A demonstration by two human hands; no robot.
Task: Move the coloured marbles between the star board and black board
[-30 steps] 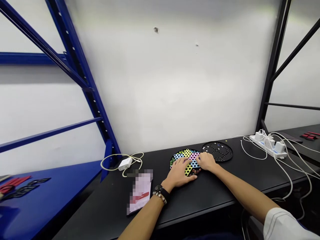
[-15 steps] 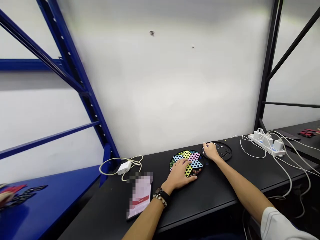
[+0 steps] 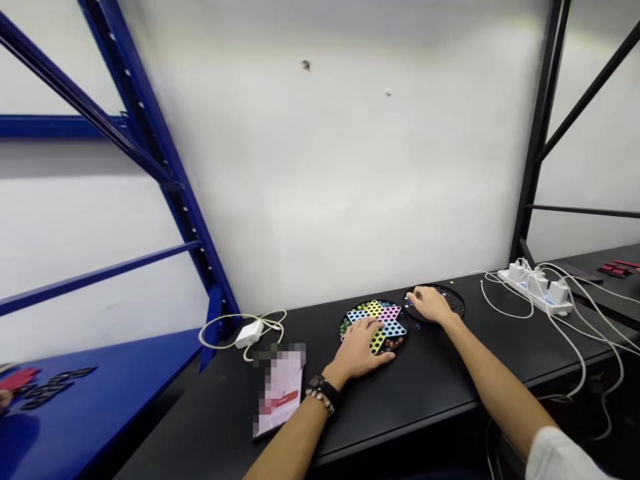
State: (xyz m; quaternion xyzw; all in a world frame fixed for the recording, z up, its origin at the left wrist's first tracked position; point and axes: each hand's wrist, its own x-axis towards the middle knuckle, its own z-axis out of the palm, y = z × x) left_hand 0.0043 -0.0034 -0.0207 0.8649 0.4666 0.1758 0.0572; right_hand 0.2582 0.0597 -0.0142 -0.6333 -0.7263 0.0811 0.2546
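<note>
Several black slotted pieces and a red item lay on the blue table at far left; what looked like part of another person's hand showed at the edge, blurry. Next came the blue rack upright, then my black table. On it: white charger with a looped pale cable, and nearer me a phone, pinkish screen, partly pixelated. My left wrist wore a black watch and a beaded bracelet. My left hand lay palm down, fingers spread over the left side of the Chinese checkers board, thumb out near its front edge. Green marbles sat along the board's left rim, reddish ones at front right. One blue marble lay just off the board's right edge. My right hand, well apart from the left, was over the left part of the black round tray, fingers curled; couldn't tell if they pinched anything. Far right: white power strip, plugs in, white cables trailing off the edge.
</note>
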